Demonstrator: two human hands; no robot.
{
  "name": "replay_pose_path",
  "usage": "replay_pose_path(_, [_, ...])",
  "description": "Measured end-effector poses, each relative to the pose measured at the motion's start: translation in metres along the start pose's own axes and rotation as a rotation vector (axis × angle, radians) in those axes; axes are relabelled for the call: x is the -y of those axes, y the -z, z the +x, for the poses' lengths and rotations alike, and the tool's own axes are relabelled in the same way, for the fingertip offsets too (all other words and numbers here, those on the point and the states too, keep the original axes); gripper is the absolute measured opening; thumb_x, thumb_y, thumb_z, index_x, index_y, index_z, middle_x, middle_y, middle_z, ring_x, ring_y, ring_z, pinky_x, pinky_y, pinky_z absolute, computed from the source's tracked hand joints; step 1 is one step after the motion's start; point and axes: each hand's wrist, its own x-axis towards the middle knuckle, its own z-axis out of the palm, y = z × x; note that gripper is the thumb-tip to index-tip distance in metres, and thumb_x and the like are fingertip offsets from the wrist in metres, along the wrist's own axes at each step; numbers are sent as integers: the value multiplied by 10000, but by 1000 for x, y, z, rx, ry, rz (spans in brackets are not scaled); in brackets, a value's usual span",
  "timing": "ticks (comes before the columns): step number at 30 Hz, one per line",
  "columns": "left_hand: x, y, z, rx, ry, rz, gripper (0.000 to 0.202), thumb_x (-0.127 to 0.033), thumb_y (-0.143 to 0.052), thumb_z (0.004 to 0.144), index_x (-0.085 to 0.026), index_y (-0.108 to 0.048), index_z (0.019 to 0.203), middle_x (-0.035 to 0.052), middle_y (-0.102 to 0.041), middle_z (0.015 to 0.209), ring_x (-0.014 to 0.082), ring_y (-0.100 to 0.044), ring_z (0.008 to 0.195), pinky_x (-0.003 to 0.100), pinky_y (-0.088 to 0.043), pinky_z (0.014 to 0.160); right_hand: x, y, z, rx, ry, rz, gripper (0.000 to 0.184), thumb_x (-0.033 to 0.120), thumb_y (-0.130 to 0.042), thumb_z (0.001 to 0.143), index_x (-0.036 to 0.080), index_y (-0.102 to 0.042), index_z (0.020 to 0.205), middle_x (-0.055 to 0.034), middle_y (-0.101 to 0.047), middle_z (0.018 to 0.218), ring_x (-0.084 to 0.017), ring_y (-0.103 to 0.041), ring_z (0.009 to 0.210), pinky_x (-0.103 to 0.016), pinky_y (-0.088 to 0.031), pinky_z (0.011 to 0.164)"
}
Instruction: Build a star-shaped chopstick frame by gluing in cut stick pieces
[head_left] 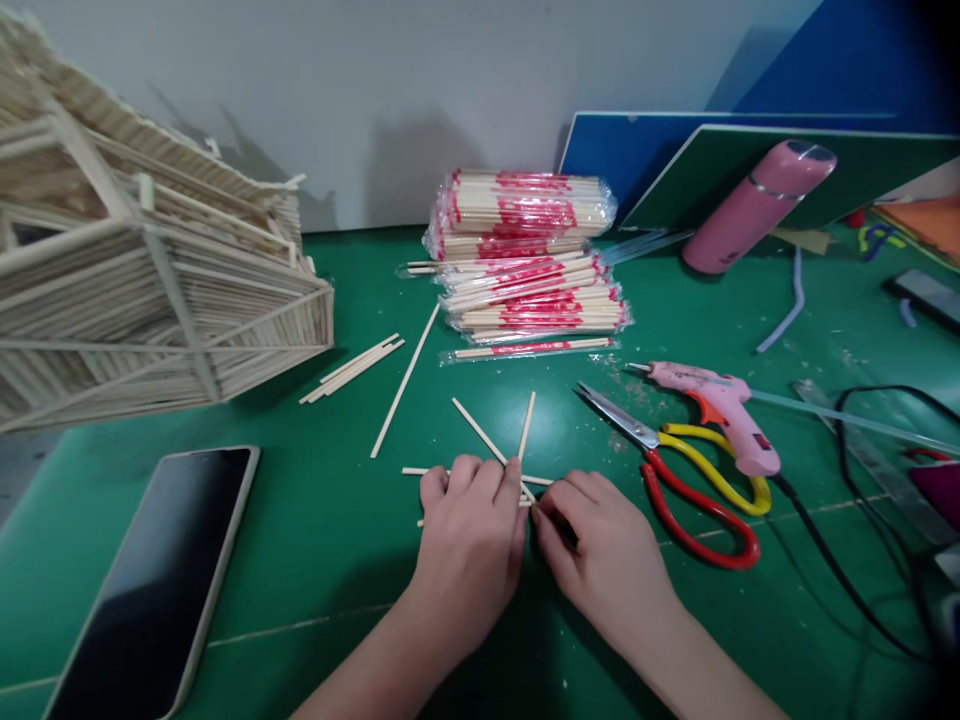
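Observation:
Several thin wooden chopsticks [478, 430] lie crossed on the green table, partly hidden under my hands. My left hand [472, 510] rests over them with its fingers bent down onto the sticks. At their right ends, my right hand [596, 535] pinches with thumb and forefinger where the sticks meet. One loose chopstick [405, 382] lies slanted beyond my left hand, and a small bunch of chopsticks [352, 368] is farther left. Right of my hands are scissors [660, 440] with one yellow and one red handle, lying partly open, beside a pink glue gun [712, 395].
A large model built of sticks [150, 270] stands at the left, above a phone [157, 590]. Wrapped chopstick packs [525, 260] are piled at the back. A pink bottle [757, 208] leans against boards [697, 190]. The glue gun's black cord [840, 600] trails across the right side.

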Motion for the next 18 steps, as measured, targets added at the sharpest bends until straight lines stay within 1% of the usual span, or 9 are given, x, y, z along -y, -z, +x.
replay_pose_path(3, [-1, -1, 0, -19, 4, 28, 314, -215, -388, 825, -142, -536, 1092, 90, -590, 862, 230, -459, 822, 393, -286, 686, 1, 0, 0, -16, 15, -26, 164, 193, -434, 796, 181, -504, 648, -18, -506, 661, -145, -443, 645, -249, -318, 583])
replay_pose_path(13, [-3, 5, 4, 75, 30, 35, 302, -226, -390, 829, -155, -528, 1089, 65, -592, 873, 228, -462, 830, 395, -301, 695, 1, -1, 0, -27, 18, -79, 155, 208, -446, 786, 189, -500, 641, -10, -512, 646, -145, -450, 638, -245, -316, 586])
replay_pose_path(15, [-2, 4, 4, 76, 27, 34, 302, -230, -395, 828, -150, -531, 1086, 69, -593, 872, 228, -467, 828, 392, -302, 687, 1, 0, 0, -9, 11, -74, 148, 205, -449, 784, 190, -497, 645, -10, -513, 651, -147, -449, 642, -248, -318, 588])
replay_pose_path(18, [-1, 2, 2, 33, 10, 32, 297, -228, -415, 820, -154, -540, 1079, 68, -590, 860, 224, -473, 820, 388, -301, 681, 1, 1, 1, 13, -1, -58, 146, 194, -443, 785, 187, -491, 647, -11, -509, 656, -150, -447, 644, -254, -319, 587])
